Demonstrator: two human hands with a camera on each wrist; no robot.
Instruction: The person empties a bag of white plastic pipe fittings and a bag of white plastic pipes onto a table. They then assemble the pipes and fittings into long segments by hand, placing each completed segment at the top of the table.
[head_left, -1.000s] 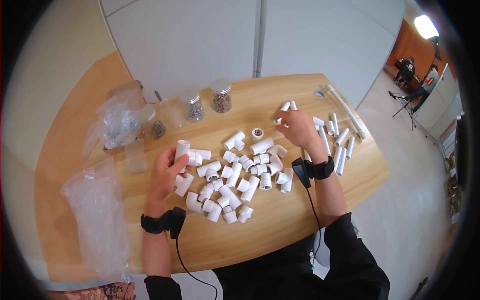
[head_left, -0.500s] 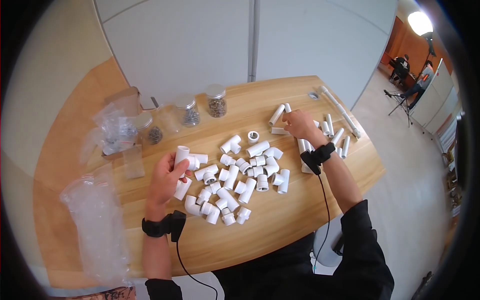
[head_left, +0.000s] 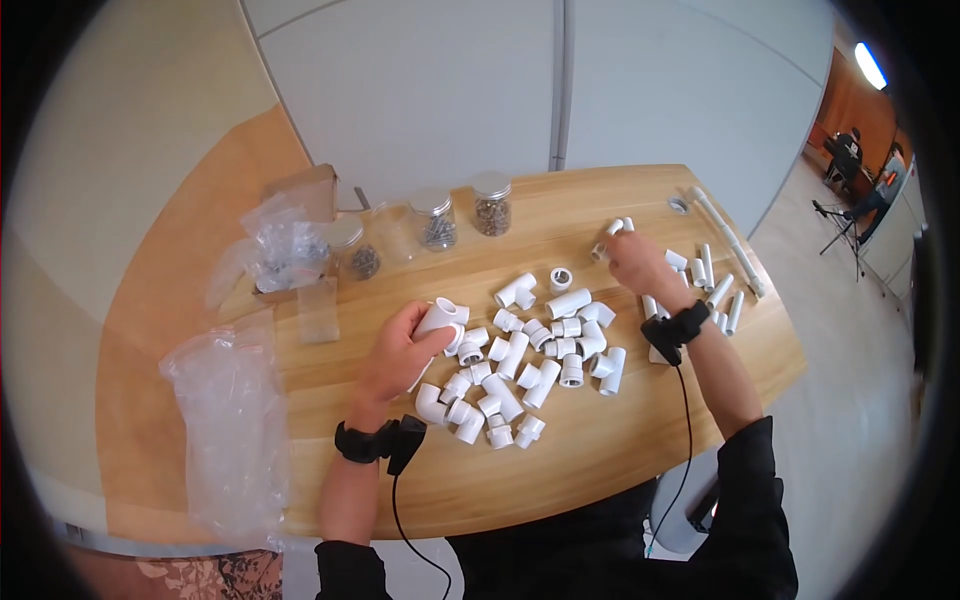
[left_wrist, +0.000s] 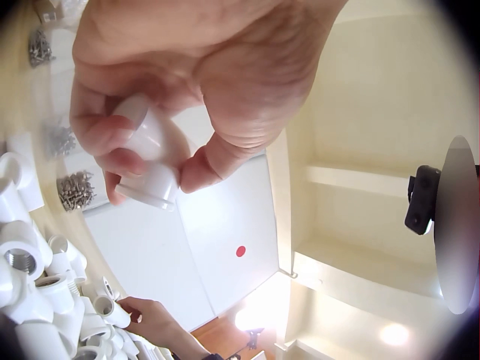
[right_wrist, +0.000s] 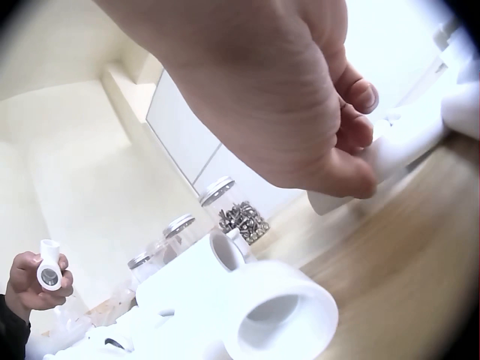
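My left hand (head_left: 400, 350) has a white tee (head_left: 441, 322) lifted just off the counter (head_left: 560, 450), at the left edge of the heap of fittings (head_left: 530, 360); in the left wrist view my thumb and curled fingers (left_wrist: 112, 142) wrap its body, with one collared socket (left_wrist: 150, 191) poking out below the grip. It is a hard plastic piece, light I would judge, stiff enough to squeeze firmly with no give, but smooth and glossy, so a loose pinch on the rounded barrel could let it twist. The flared collars make a natural stop for the fingers, and taking it across the barrel between two sockets, as I hold it here, leaves the open ends clear. My right hand (head_left: 635, 262) is at the far right of the counter among the short pipes (head_left: 712, 280), fingers curled around the end of one pipe (head_left: 612, 238); the right wrist view shows the fingertips (right_wrist: 360, 127) bent onto that white tube (right_wrist: 390, 154), which lies against the wood. The tube looks just as rigid and slick and would roll freely if let go, so a grip round its middle seems better than at the tip. Jars (head_left: 435, 218) of screws stand behind the heap and a plastic bag (head_left: 235, 420) lies at the left.
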